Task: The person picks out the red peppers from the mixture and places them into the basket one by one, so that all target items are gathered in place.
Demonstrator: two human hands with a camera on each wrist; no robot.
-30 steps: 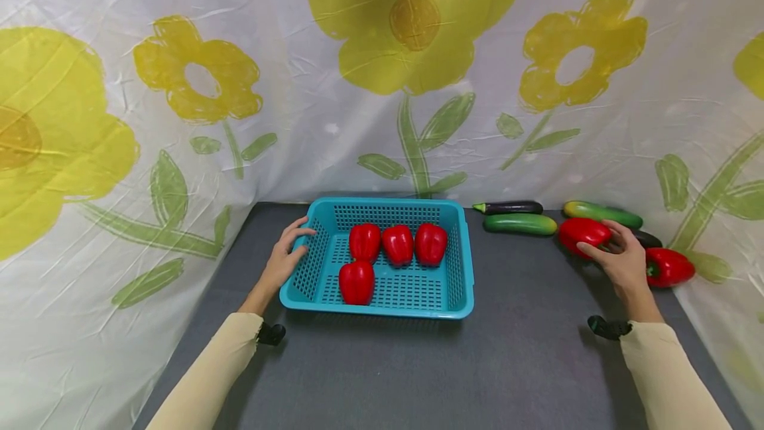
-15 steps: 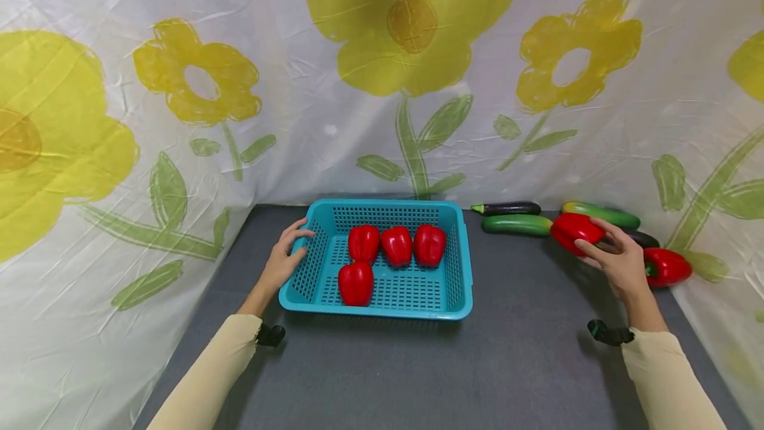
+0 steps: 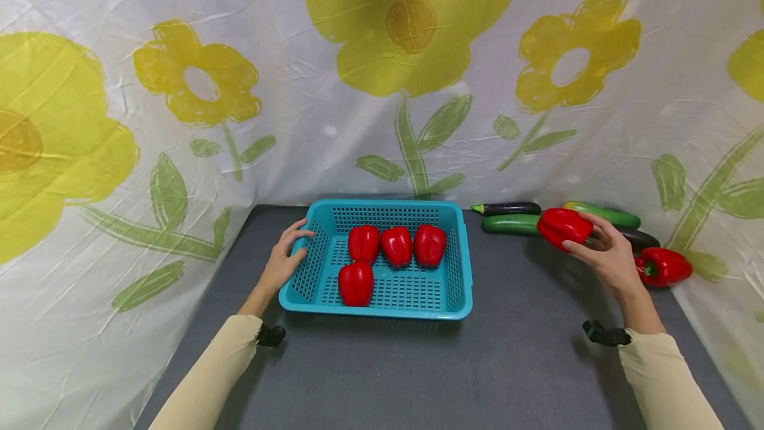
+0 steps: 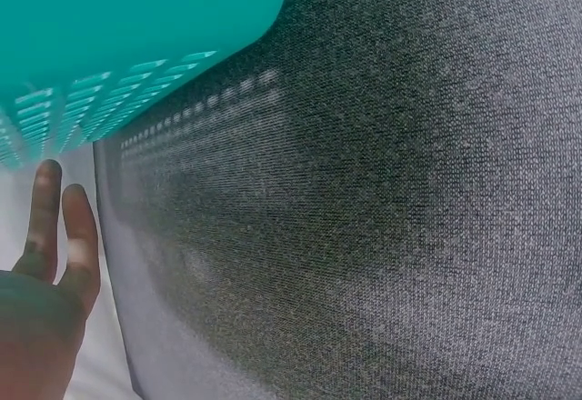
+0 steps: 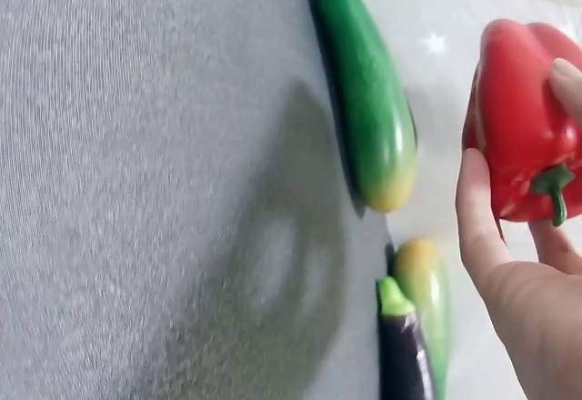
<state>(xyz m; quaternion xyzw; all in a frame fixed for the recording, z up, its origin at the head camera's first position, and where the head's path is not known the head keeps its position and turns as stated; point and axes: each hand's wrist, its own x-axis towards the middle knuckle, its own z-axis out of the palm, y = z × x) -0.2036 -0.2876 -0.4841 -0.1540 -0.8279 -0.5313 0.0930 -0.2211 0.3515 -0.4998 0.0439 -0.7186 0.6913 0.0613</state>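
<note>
My right hand (image 3: 610, 261) grips a red bell pepper (image 3: 561, 227) between thumb and fingers, lifted above the dark table. In the right wrist view the pepper's (image 5: 523, 109) green stem faces back toward the palm. At the left end of a blue plastic basket (image 3: 382, 314) is my left hand (image 3: 284, 262), its loosely extended fingers at the rim. The left wrist view shows two fingers of that hand (image 4: 64, 264) close to the perforated basket wall (image 4: 136, 27); whether they touch is unclear. Inside the basket lie several red bell peppers (image 3: 356, 284).
Another red bell pepper (image 3: 665, 268) lies at the table's right edge. Along the back are a cucumber (image 3: 509, 223), an eggplant (image 3: 510, 208), a second cucumber (image 3: 609, 215) and a dark, partly hidden vegetable (image 3: 640, 239). A flowered cloth (image 3: 310, 151) hangs behind the grey table (image 3: 382, 377).
The right hand has raised the bell pepper and carried it a little to the left, now overlapping the near cucumber's end in view. The left hand and basket have stayed put.
</note>
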